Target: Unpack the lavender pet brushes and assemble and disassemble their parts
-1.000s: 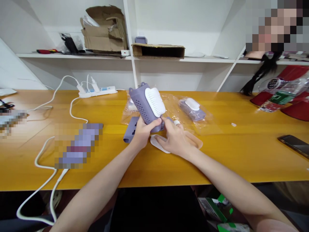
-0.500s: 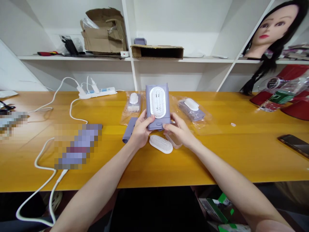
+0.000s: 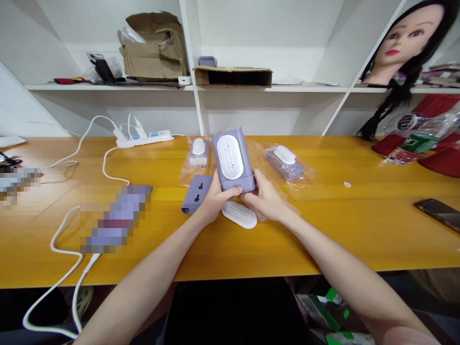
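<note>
A purple box-shaped brush (image 3: pixel 247 158) with a white oval bristle pad (image 3: pixel 230 157) is held up above the table, tilted slightly to the left. My left hand (image 3: pixel 214 199) is closed around its lower left side, the thumb on the button at its bottom end. At the lower right corner, my right hand (image 3: pixel 268 197) grips the same brush with bent fingers, some hidden behind it. Below them a separate white oval bristle pad (image 3: pixel 240 215) lies on the table. A purple cover with two slots (image 3: pixel 196 194) rests beside my left hand. A clear plastic piece under my right hand is mostly hidden.
Two more purple brushes lie behind on clear bags, one left (image 3: pixel 199 152) and one right (image 3: pixel 285 163). On the left are a power strip (image 3: pixel 145 139), white cables and a blurred phone (image 3: pixel 118 218). A dark phone (image 3: pixel 438 213) and plastic bottle (image 3: pixel 413 143) stand right, below a mannequin head (image 3: pixel 406 43).
The brush has turned and tilted to the left, showing more of its right side. My left thumb has moved from the pad's edge to the button; my right thumb has slid lower.
</note>
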{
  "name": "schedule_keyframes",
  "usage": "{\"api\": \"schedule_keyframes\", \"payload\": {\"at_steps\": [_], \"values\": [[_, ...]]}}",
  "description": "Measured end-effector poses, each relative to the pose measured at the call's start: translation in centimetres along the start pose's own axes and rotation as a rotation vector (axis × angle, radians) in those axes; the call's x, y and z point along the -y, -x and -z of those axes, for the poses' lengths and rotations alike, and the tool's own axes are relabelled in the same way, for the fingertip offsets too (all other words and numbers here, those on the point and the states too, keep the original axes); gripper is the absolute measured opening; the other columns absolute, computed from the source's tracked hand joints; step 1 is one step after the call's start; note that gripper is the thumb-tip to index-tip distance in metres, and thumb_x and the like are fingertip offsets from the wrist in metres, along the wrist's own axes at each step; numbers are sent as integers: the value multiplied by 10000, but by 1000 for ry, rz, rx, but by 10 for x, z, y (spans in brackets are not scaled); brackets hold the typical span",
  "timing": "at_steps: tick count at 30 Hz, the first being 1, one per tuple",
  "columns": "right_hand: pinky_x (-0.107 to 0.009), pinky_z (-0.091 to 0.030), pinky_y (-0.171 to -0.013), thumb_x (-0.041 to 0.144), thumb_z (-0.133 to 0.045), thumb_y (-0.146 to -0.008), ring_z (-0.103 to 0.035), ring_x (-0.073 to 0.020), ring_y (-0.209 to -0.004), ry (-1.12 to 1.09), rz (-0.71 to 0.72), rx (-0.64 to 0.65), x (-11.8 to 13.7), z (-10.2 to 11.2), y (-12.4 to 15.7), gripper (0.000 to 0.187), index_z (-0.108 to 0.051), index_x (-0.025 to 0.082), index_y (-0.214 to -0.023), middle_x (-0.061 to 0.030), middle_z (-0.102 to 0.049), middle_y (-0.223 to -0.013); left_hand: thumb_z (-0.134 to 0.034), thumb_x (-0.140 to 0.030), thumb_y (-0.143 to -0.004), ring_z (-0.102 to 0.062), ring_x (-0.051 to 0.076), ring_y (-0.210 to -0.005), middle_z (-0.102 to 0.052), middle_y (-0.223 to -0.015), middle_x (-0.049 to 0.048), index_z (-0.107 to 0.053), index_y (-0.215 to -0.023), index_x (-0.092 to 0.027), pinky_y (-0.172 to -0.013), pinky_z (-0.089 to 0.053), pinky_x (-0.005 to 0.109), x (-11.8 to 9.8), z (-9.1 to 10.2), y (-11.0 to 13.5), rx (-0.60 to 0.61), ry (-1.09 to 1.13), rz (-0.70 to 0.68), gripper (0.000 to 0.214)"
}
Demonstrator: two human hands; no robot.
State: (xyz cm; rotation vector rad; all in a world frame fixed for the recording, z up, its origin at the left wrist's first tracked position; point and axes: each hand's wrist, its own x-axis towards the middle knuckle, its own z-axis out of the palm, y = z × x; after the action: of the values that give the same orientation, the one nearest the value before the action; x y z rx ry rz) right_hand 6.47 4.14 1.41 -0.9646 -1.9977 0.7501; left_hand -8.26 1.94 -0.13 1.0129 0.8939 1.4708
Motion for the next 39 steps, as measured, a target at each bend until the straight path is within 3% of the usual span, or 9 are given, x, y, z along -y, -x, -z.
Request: {"api": "schedule_keyframes", "payload": {"at_steps": [8, 17, 20, 23, 26, 28, 33, 36, 39], "values": [[-293, -439, -581, 182, -516, -718, -528, -163, -662, 50, 10, 34, -3, -2, 3, 369, -426, 186, -1076, -20, -590, -828, -769, -199, -601, -557, 252, -1135, -589, -1228, 81, -487, -1223, -228, -999, -430, 415, 5, -3, 0, -18, 2, -112, 684], [-304, -451, -591, 179, -547, -711, -549, -173, -657, 37, 6, 45, -8, -8, 6, 407, -449, 194, -1105, -36, -614, -831, -782, -197, -546, -593, 232, -1031, -643, -1140, 72, -535, -1200, -192, -909, -463, 348, -6, -6, 3, -54, 15, -111, 700], [-332, -462, -660, 242, -577, -713, -560, -190, -729, -132, 9, 8, -1, -4, 3, 310, -516, 210, -1015, -32, -619, -861, -781, -191, -545, -607, 226, -987, -660, -1105, 66, -548, -1201, -195, -873, -471, 340, -10, -6, 3, -53, 12, -116, 696], [-338, -466, -675, 360, -598, -706, -569, -196, -756, -475, -106, -50, 4, 5, -3, 248, -564, 228, -912, -13, -607, -848, -784, -176, -543, -612, 222, -967, -670, -1075, 58, -547, -1217, -194, -854, -469, 332, -12, -5, 4, -24, 14, -113, 714], [-361, -490, -692, 502, -575, -738, -616, -225, -829, -815, -227, -111, 6, 13, -10, 339, -591, 246, -959, -27, -647, -914, -794, -160, -537, -600, 228, -1016, -662, -1118, 56, -551, -1215, -196, -852, -466, 315, -11, -7, 8, 76, 10, -56, 721], [-413, -508, -753, 625, -524, -760, -633, -264, -916, -954, -216, -153, 8, 16, -12, 465, -608, 244, -1012, -59, -676, -965, -805, -157, -527, -603, 222, -1001, -662, -1112, 57, -559, -1189, -190, -826, -473, 304, -9, -10, 12, 162, -2, 30, 707], [-521, -511, -848, 805, -408, -733, -636, -333, -1018, -1106, -159, -91, 15, 17, -11, 763, -649, 176, -1092, -140, -702, -1016, -831, -131, -453, -601, 147, -768, -661, -898, 14, -572, -1062, -156, -689, -476, 272, -8, -21, 24, 199, -32, 223, 662], [-525, -517, -857, 816, -418, -722, -642, -335, -1016, -1103, -153, -102, 17, 17, -9, 760, -677, 180, -1048, -139, -708, -1012, -831, -147, -456, -592, 134, -716, -658, -807, -2, -604, -995, -149, -688, -468, 280, -7, -24, 27, 178, -25, 274, 584], [-521, -531, -831, 821, -414, -716, -646, -337, -1010, -1084, -144, -119, 17, 17, -8, 753, -684, 203, -1051, -128, -712, -993, -836, -176, -483, -600, 140, -734, -672, -790, 6, -639, -932, -146, -725, -466, 297, -6, -24, 27, 233, -27, 320, 491]]}}
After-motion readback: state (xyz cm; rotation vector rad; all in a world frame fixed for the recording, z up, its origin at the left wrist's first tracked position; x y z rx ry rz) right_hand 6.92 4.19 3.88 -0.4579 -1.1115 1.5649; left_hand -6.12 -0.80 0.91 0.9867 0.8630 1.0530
